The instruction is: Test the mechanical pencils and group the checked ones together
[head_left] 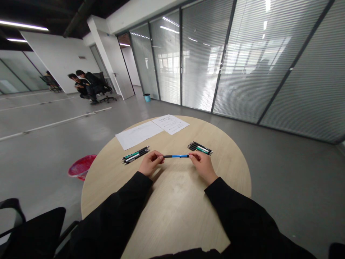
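A blue and black pen (176, 156) is held level above the round table between my two hands. My left hand (152, 162) pinches its dark end, fingers closed. At the opposite end, my right hand (202, 164) is closed on the tip of the same pen. Left of my left hand lies a group of pens (135, 155) in black, green and white, roughly side by side. A second group of similar pens (199, 148) rests just beyond my right hand, which partly overlaps it in the view.
Two paper sheets, one blank-looking (138, 135) and one printed (171, 124), lie at the far side of the wooden table (172, 208). A red basin (81, 166) is on the floor at left, near a black chair (35, 233). Two people sit in the background.
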Demonstrator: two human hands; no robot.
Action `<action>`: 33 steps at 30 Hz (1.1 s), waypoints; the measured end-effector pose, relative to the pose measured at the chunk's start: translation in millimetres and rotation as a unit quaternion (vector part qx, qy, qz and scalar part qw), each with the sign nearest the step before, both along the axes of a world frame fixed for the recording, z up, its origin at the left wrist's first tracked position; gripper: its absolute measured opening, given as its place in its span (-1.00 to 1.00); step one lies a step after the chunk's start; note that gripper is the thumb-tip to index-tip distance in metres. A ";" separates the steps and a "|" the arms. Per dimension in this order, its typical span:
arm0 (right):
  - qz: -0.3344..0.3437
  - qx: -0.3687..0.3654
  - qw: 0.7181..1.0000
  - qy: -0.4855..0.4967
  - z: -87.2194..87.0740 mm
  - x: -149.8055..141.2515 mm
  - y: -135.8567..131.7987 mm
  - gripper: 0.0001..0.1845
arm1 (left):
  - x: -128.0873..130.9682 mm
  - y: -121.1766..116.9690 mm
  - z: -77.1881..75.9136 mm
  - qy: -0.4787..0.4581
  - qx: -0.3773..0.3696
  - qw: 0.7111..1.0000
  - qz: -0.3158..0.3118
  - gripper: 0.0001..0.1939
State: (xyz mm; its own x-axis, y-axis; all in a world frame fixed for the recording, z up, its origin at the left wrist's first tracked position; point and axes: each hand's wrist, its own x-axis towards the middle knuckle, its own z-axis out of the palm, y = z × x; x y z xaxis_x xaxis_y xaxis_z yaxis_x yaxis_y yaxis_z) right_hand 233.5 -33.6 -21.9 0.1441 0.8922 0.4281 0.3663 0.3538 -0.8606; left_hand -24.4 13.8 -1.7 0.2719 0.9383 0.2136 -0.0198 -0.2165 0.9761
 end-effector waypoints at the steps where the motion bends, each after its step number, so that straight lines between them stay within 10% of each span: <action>1: 0.000 0.003 1.000 -0.001 -0.2 0.0 0.0 -0.73 | -0.2 -0.1 0.1 0.002 0.001 1.000 0.001 -0.70; 33: 0.004 -0.034 0.999 0.000 4.0 -0.6 -1.6 -0.79 | 2.5 -2.0 1.0 -0.017 -0.009 1.000 0.002 -0.67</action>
